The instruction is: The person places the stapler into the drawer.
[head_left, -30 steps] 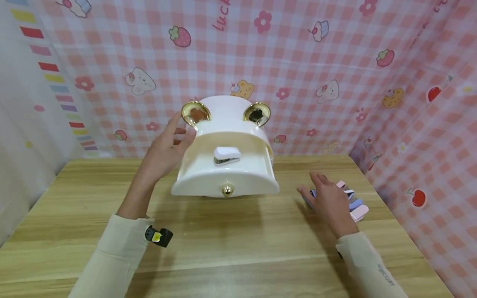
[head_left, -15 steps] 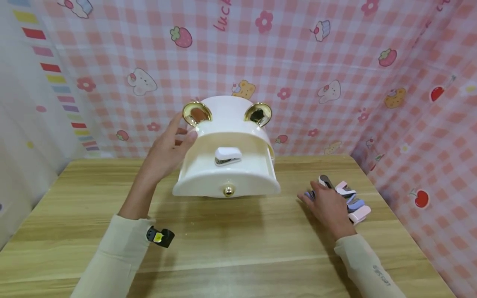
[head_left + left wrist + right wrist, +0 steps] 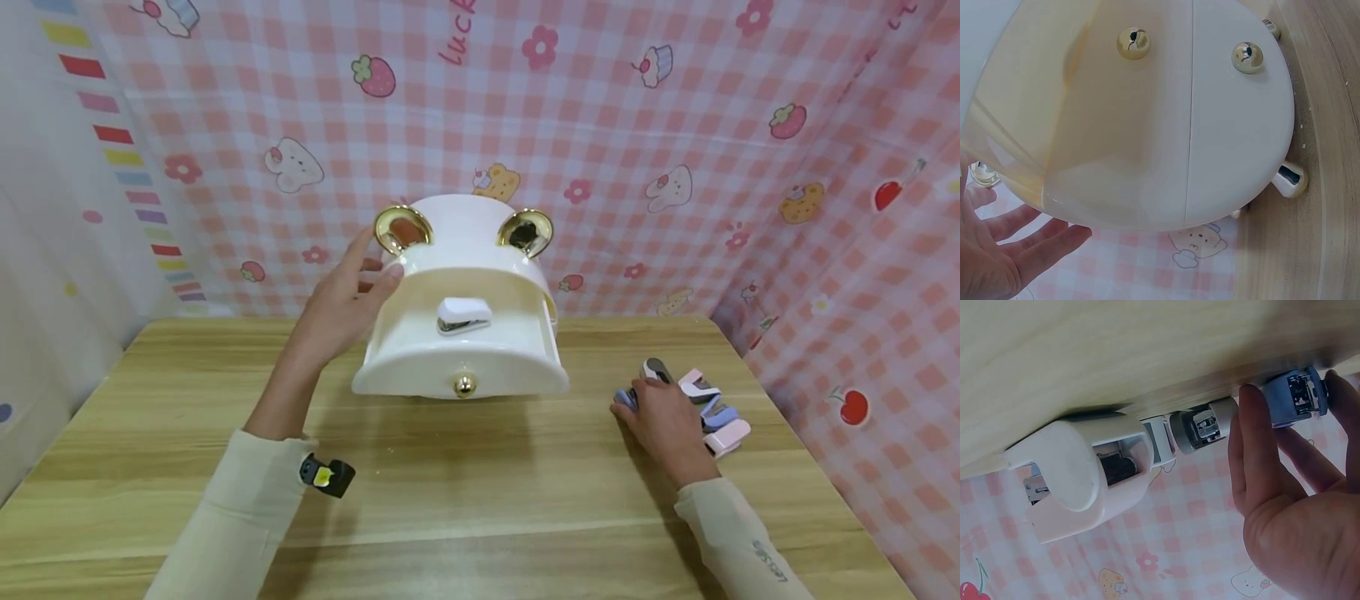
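Observation:
My left hand [image 3: 333, 312] rests its spread fingers on the left side of a white box [image 3: 465, 229] with round gold-rimmed ears. The box's drawer [image 3: 459, 371], with a gold knob, stands pulled out. Inside it lies a white mini stapler [image 3: 465, 315]. To the right, my right hand [image 3: 663, 425] reaches down to the table and pinches a blue mini stapler [image 3: 1285, 400] between thumb and fingers. In the left wrist view, the fingers [image 3: 1047, 244] lie along the box's edge.
Beside my right hand lie several more mini staplers: a grey-and-white one [image 3: 656, 369], another white one [image 3: 697, 387], a blue-violet one [image 3: 720, 417] and a pink one [image 3: 727, 437]. Pink checked cloth [image 3: 450, 125] hangs behind the wooden table [image 3: 450, 500].
My right hand has lowered onto the blue stapler and its fingers have closed around it, uncovering the grey-and-white stapler. My left hand stays on the box. The head view has shifted slightly.

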`<state>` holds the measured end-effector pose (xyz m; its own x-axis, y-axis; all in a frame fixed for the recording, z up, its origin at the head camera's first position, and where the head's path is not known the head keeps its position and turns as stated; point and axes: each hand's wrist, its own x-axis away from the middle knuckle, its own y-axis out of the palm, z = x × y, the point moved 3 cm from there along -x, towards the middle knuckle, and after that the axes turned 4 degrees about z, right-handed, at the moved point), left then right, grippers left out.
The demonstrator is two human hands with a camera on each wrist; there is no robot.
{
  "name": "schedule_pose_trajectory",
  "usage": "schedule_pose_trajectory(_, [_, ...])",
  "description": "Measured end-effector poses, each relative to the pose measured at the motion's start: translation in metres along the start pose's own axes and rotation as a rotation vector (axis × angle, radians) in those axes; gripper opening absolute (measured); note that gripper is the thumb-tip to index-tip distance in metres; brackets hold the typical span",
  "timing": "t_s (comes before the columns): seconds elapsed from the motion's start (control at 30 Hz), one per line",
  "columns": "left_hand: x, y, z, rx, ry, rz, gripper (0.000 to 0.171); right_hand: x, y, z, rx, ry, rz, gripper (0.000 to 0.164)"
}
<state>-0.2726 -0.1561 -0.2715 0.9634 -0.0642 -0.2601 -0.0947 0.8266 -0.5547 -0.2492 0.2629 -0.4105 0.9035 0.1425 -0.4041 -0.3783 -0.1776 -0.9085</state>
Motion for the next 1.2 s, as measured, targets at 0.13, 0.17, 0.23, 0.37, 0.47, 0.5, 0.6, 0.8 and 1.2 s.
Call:
schedule_pose_trajectory(0.13, [0.001,-0.001,0.001,-0.01,-0.002,-0.001,0.079,0.0,0.001,0.0,0.001,-0.006,-0.009,0.032])
schedule_pose_trajectory(0.17, [0.001,-0.001,0.002,-0.013,-0.001,-0.003,0.079,0.0,0.001,0.0,0.003,-0.005,-0.014,0.031])
schedule_pose_trajectory(0.23, [0.001,-0.002,0.002,-0.016,-0.003,-0.003,0.079,-0.001,0.002,0.0,0.004,-0.004,-0.024,0.031])
schedule_pose_trajectory(0.37, [0.0,-0.001,0.003,-0.023,-0.005,-0.002,0.079,-0.001,0.002,0.0,-0.001,0.0,-0.033,0.028])
schedule_pose_trajectory(0.47, [-0.001,-0.001,0.002,-0.023,-0.009,0.001,0.079,-0.001,0.001,0.0,-0.011,-0.007,-0.026,0.025])
schedule_pose_trajectory(0.5, [-0.001,0.0,0.001,-0.023,-0.007,0.001,0.079,0.0,0.001,0.0,-0.013,-0.011,-0.024,0.024])
schedule_pose_trajectory(0.6, [-0.001,0.0,0.0,-0.018,-0.011,0.0,0.079,0.0,0.0,-0.001,-0.018,-0.022,-0.019,0.021])
schedule_pose_trajectory(0.8, [0.0,0.001,-0.001,-0.01,-0.009,0.001,0.079,0.001,-0.002,-0.002,-0.02,-0.016,-0.025,0.021])
schedule_pose_trajectory(1.2, [0.0,0.0,-0.001,-0.016,0.002,-0.003,0.079,-0.001,-0.009,-0.004,-0.03,-0.021,-0.022,0.027])
